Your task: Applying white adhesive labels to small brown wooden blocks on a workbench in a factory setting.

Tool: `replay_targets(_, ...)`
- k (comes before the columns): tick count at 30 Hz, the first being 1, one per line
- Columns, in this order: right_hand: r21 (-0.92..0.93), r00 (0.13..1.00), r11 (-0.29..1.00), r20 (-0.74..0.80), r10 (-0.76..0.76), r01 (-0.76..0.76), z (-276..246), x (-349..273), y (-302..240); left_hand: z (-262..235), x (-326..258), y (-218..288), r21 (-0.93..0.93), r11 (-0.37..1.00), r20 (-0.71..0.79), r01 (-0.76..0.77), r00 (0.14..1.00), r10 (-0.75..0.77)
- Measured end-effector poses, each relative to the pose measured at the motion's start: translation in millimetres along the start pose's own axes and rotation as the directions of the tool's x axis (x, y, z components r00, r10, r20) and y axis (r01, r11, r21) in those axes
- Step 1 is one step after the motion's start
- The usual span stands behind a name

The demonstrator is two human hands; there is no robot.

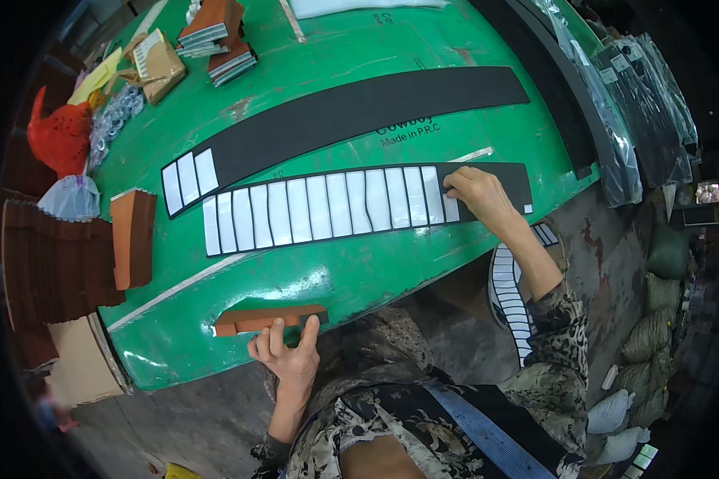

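A long black strip (499, 180) lies across the green table, much of it covered by a row of white rectangular pieces (339, 203). At the row's right end, my right hand (481, 194) has its fingers bunched and closed at the top of the last white piece (452, 209). Near the front edge, my left hand (289, 355) touches a low stack of brown strips (256, 319) with its fingers apart. Its thumb rests by a small dark piece (321, 316) at the stack's right end. Behind lies a second black strip (359, 100) with three white pieces (188, 177) at its left end.
Brown bundles (132, 239) stand at the left, beside a red bag (60, 132) and clear plastic. More brown bundles (216, 36) sit far left. Plastic-wrapped black strips (639, 120) hang at the right edge. A strip with white pieces (510, 299) lies below the table's edge.
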State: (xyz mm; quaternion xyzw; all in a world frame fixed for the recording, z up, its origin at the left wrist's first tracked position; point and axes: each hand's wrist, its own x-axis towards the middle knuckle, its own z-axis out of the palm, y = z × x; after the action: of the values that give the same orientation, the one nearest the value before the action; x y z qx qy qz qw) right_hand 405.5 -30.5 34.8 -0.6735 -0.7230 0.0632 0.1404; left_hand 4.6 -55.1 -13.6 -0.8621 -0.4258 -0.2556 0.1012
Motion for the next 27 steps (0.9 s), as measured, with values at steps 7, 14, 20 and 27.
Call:
replay_targets(7, -0.255, 0.975, 0.941, 0.062, -0.211, 0.220, 5, 0, 1, 1, 0, -2, -0.024, 1.000, 0.009, -0.011, 1.000, 0.011)
replay_targets(14, 0.063, 1.000, 0.998, 0.020, -0.020, 0.019, -3, 3, 20, 0, 2, 1, -0.038, 0.999, -0.007, 0.006, 1.000, -0.006)
replay_targets(20, 0.816, 0.707, 0.142, 0.383, 0.594, -0.561, -10, 10, -9, -9, 8, -2, -0.053, 0.998, 0.021, 0.044, 0.999, -0.043)
replay_targets(27, 0.938, 0.893, 0.021, 0.321, 0.317, -0.345, 1, -5, -97, -32, 25, -7, -0.185, 0.982, 0.105, 0.049, 0.994, -0.029)
